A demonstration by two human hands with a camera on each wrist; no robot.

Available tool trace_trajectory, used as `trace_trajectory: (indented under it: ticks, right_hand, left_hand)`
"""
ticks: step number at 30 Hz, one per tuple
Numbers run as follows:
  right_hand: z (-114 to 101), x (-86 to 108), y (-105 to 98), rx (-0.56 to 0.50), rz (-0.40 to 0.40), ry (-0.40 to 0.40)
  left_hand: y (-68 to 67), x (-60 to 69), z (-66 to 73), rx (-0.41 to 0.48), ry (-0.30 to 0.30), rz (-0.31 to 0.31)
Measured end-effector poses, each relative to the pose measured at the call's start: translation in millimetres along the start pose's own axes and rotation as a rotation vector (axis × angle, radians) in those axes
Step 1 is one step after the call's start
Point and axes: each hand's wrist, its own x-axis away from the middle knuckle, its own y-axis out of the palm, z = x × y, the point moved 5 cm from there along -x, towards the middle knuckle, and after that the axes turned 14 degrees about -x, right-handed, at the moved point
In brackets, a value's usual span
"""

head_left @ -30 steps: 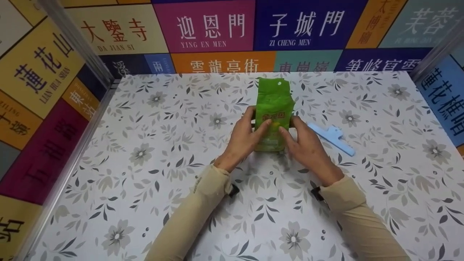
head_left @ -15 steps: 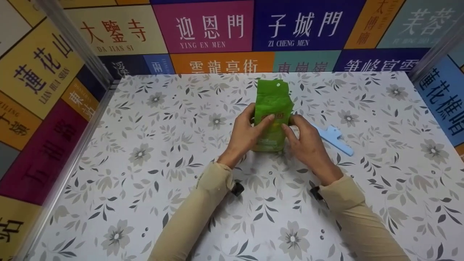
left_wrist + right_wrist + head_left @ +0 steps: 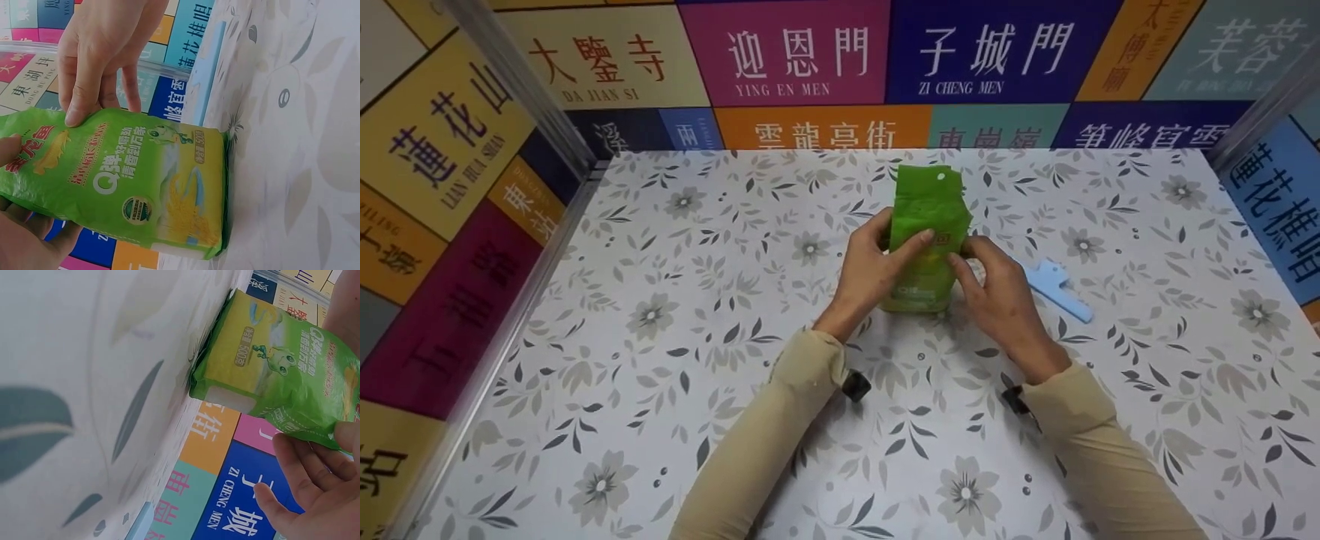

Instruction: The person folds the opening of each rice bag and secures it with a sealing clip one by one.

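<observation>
A green bag of rice stands upright on the table, its yellow lower front showing in the left wrist view. My left hand grips its left side, thumb across the front and fingers behind. On the opposite side, my right hand pinches the bag's edge, thumb tip at the front. In the right wrist view the fingers of my right hand reach behind the edge, with the little finger held apart. Just beyond the right hand lies a light blue bag clip, partly hidden by that hand.
The table has a floral cover. Panels with large printed characters border it at the back and both sides. A small black device sits at the left wrist, and another at the right.
My left thumb has slid up and right across the front of the bag. The right thumb has drawn back toward the bag's edge, and the right hand covers more of the clip.
</observation>
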Motion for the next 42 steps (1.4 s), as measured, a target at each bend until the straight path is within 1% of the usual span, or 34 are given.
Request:
trace_trajectory:
  ticks: [7, 12, 20, 26, 42]
  right_hand:
    - [-3.7, 0.2, -1.0, -0.01, 0.03, -0.063]
    - [-4.2, -0.2, -2.3, -0.019, 0.043, -0.068]
    - [-5.3, -0.9, -2.8, -0.02, 0.053, -0.087]
    - [-3.4, 0.3, -3.0, -0.019, 0.068, -0.079]
    - [-1.6, 0.4, -5.2, -0.006, 0.066, -0.084]
  left_hand:
    - [0.6, 0.2, -0.1, 0.017, 0.004, -0.005]
    - [1.7, -1.0, 0.8, 0.037, -0.003, 0.005]
    - [2.6, -2.9, 6.5, 0.036, 0.004, 0.03]
    - [3.6, -5.3, 12.0, 0.072, 0.005, 0.042]
    - [1.8, -11.4, 18.0, 0.051, -0.005, 0.012]
